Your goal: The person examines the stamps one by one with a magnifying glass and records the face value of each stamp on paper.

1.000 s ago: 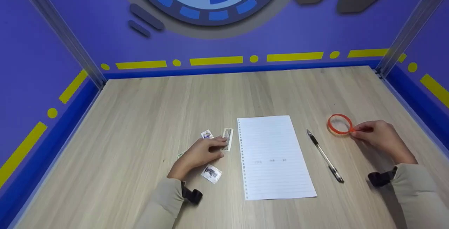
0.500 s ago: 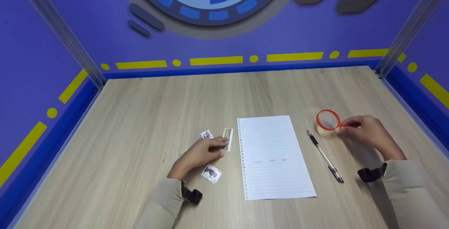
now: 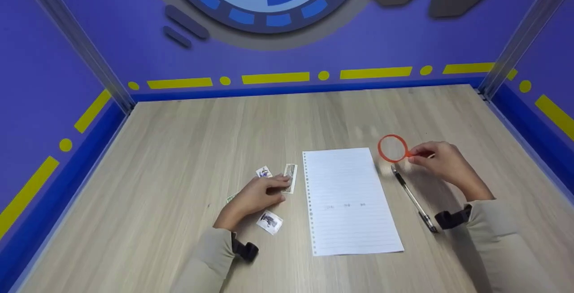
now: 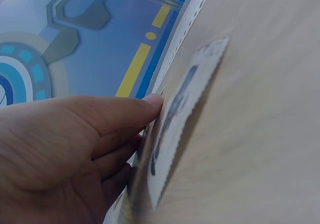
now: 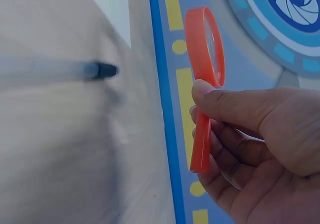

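My right hand [image 3: 441, 163] pinches the short handle of an orange magnifying glass [image 5: 197, 44], its lens held above the table past the pen's tip. With fingers fairly straight, my left hand [image 3: 255, 196] rests its fingertips on a tall, narrow stamp [image 3: 291, 177]. Around that hand lie a stamp with a dark figure [image 3: 270, 222], a small stamp with a purplish picture [image 3: 263, 172], and a green-edged piece [image 3: 231, 197] mostly hidden under the hand. In the left wrist view the dark-figure stamp [image 4: 187, 109] shows its toothed edge beside the thumb.
A lined sheet of paper [image 3: 350, 234] with holes down its left edge and faint writing lies mid-table. To its right is a clear-barrelled pen [image 3: 413, 198] with a black grip. Blue-purple panels [image 3: 278, 62] wall in the wooden table [image 3: 193, 149].
My right hand has carried the magnifying glass leftward and slightly away from me, from right of the pen to beyond its tip. The left hand and stamps have stayed put.
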{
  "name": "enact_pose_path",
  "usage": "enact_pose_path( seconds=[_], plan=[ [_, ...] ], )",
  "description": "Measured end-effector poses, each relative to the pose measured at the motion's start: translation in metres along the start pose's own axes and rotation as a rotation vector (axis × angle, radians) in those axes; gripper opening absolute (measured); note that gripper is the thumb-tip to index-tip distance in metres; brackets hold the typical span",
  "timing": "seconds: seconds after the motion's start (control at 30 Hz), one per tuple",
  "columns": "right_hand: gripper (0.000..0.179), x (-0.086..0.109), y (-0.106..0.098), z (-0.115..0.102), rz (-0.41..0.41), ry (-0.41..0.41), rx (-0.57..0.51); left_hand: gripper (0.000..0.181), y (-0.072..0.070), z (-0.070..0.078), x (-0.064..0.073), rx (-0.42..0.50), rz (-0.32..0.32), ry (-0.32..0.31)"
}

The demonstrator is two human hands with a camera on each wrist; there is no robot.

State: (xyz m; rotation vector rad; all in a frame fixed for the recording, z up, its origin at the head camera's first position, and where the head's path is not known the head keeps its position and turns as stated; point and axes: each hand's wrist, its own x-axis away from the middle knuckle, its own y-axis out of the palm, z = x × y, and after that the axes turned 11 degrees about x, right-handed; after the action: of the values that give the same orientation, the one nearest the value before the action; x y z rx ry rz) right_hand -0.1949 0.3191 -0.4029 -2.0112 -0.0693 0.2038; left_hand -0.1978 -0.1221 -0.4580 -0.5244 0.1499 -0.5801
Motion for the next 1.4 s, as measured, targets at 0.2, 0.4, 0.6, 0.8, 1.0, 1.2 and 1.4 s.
enact_pose_path(
  seconds=[0.2,0.4,0.6,0.8,1.0,1.2,1.4],
  plan=[
    [0.022,-0.003,0.007,-0.022,0.011,-0.054,-0.044,0.037,0.000,0.000,0.000,-0.001,0.002,0.022],
    [0.018,-0.007,0.015,-0.045,0.031,-0.092,-0.066,0.036,0.000,0.000,0.000,0.003,0.000,0.034],
    [0.014,-0.012,0.025,-0.067,0.055,-0.140,-0.087,0.036,0.001,0.001,0.000,-0.004,-0.001,0.032],
    [0.011,-0.015,0.037,-0.089,0.071,-0.204,-0.145,0.036,0.001,0.001,-0.001,0.007,-0.003,0.030],
    [0.009,-0.015,0.051,-0.106,0.066,-0.280,-0.204,0.037,0.000,0.001,-0.001,0.004,0.000,0.050],
    [0.008,-0.015,0.063,-0.121,0.053,-0.346,-0.217,0.036,0.000,0.001,-0.001,0.006,0.003,0.056],
    [0.008,-0.015,0.074,-0.136,0.012,-0.400,-0.243,0.038,0.000,0.001,-0.002,0.014,0.000,0.033]
  ],
)
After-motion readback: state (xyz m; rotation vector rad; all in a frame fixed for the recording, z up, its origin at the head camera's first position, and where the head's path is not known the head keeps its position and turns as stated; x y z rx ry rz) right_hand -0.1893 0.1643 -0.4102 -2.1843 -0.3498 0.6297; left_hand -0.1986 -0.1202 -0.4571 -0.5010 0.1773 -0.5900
